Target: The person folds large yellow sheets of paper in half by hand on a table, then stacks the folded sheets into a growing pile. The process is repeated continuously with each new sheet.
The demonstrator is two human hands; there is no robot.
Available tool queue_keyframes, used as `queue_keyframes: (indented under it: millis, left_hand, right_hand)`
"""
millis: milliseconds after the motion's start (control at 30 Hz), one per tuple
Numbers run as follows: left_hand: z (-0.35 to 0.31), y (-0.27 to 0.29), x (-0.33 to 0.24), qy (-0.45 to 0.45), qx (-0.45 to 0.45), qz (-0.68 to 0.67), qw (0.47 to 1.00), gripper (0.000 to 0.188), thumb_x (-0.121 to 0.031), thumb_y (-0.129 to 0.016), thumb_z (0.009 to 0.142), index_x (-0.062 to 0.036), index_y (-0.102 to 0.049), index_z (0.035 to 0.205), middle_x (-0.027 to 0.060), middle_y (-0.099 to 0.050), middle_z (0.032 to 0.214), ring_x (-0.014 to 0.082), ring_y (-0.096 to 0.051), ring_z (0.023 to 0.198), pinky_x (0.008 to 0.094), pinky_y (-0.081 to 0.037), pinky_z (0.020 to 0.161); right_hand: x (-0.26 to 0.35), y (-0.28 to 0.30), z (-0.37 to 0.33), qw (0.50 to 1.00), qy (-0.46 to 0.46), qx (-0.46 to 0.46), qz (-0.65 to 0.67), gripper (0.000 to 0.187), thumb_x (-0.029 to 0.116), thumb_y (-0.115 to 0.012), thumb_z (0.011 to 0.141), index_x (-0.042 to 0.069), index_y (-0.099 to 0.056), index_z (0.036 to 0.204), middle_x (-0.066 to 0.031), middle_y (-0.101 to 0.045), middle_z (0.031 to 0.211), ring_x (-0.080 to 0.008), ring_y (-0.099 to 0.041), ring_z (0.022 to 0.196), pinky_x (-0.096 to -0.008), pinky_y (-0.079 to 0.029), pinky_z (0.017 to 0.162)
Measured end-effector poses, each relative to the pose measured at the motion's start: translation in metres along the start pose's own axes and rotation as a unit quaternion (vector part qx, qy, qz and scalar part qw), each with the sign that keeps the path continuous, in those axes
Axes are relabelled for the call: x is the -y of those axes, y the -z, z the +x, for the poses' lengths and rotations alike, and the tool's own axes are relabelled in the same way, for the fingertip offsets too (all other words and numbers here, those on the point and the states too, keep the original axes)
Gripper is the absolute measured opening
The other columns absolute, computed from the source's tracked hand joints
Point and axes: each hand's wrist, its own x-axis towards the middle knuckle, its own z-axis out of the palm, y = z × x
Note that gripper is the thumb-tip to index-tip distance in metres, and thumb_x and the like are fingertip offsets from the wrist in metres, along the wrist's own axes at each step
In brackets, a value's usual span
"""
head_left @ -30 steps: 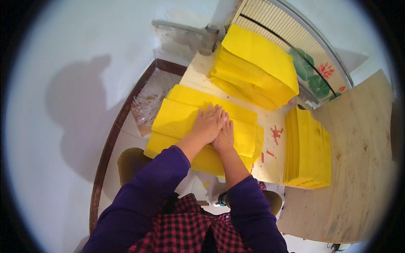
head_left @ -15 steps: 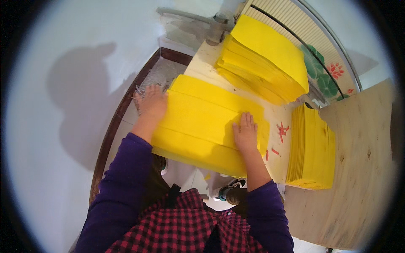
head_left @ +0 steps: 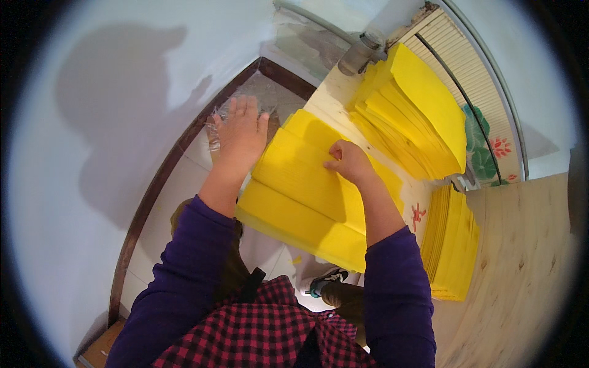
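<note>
- Purple sleeve [head_left: 187, 257], left arm: rises from the lower edge; left hand [head_left: 242, 138] back uppermost, fingers pointing away from the person and lightly parted, thumb set wide. Contact with the sheets' left edge: cannot tell.
- Right arm, same purple: angled up and leftward; right hand [head_left: 351, 162] over the sheets, fingers curled, thumb near the index finger, narrow. Whether it pinches a sheet: cannot tell.
- Yellow sheets [head_left: 294, 178], overlapping in steps: in front of the person, on the pale wooden surface [head_left: 334, 98]; long axis and step edges slant from upper left to lower right.
- Yellow rear stack [head_left: 423, 107]: beyond the sheets, similarly slanted.
- Yellow right-hand stack [head_left: 454, 239]: long axis roughly toward the person.
- Brown skirting [head_left: 178, 150], far left: borders a strip of pale floor [head_left: 276, 251]; clear plastic [head_left: 214, 138] just beside the left hand.
- Bare strip of surface: between sheets and rear stack; red scraps [head_left: 417, 216] near its right end.
- Wooden board [head_left: 518, 257], far right: broad bare room.
</note>
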Motion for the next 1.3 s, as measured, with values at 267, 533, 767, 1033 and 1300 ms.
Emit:
queue_keyframes:
  millis: [267,533,767,1033,1300]
  left_hand:
    - [-0.001,0.011,-0.004,0.025,0.012,-0.060,0.998,0.054,-0.041,-0.032,0.101,-0.0102,-0.035,0.146,0.0111,-0.030,0.153,0.0274,-0.018,0.145,0.0541,-0.009,0.115]
    - [-0.006,0.008,-0.007,-0.045,-0.093,-0.363,0.926,0.052,-0.039,-0.042,0.100,-0.0038,-0.046,0.137,0.0170,-0.043,0.144,0.0334,-0.031,0.138,0.0473,-0.020,0.113]
    - [-0.030,0.028,-0.058,-0.186,0.045,-0.652,0.733,0.060,-0.036,-0.052,0.097,-0.0018,-0.036,0.143,0.0140,-0.042,0.143,0.0254,-0.035,0.136,0.0361,-0.023,0.112]
    - [-0.095,0.051,-0.249,-0.317,0.305,-0.707,0.554,0.073,-0.021,-0.070,0.085,-0.0009,-0.031,0.144,0.0119,-0.047,0.136,0.0202,-0.045,0.126,0.0333,-0.033,0.106]
    - [-0.157,0.052,-0.362,-0.276,0.397,-0.684,0.546,0.030,-0.012,-0.067,0.086,0.0006,-0.061,0.113,0.0049,-0.066,0.104,0.0131,-0.061,0.094,0.0285,-0.049,0.082]
  right_hand:
    - [0.008,0.009,0.006,0.997,0.006,0.077,-0.017,0.032,0.020,-0.076,0.069,0.002,-0.064,0.092,-0.0157,-0.066,0.088,-0.0308,-0.063,0.084,-0.0363,-0.049,0.074]
    - [0.025,0.038,-0.034,0.998,0.065,0.021,0.006,0.033,0.018,-0.070,0.076,-0.002,-0.060,0.100,-0.0222,-0.065,0.096,-0.0345,-0.063,0.089,-0.0387,-0.048,0.078]
    - [0.005,0.113,-0.137,0.971,0.099,-0.182,0.121,0.023,0.008,-0.064,0.083,-0.001,-0.059,0.103,-0.0150,-0.065,0.090,-0.0214,-0.062,0.086,-0.0316,-0.047,0.076]
    - [-0.032,0.148,-0.269,0.819,0.101,-0.417,0.380,0.020,-0.001,-0.056,0.093,-0.001,-0.057,0.113,-0.0022,-0.064,0.103,-0.0089,-0.058,0.091,-0.0231,-0.046,0.082]
    - [-0.080,0.130,-0.339,0.718,0.107,-0.576,0.376,0.018,0.002,-0.058,0.093,-0.001,-0.057,0.111,-0.0023,-0.064,0.101,-0.0095,-0.058,0.091,-0.0246,-0.046,0.083]
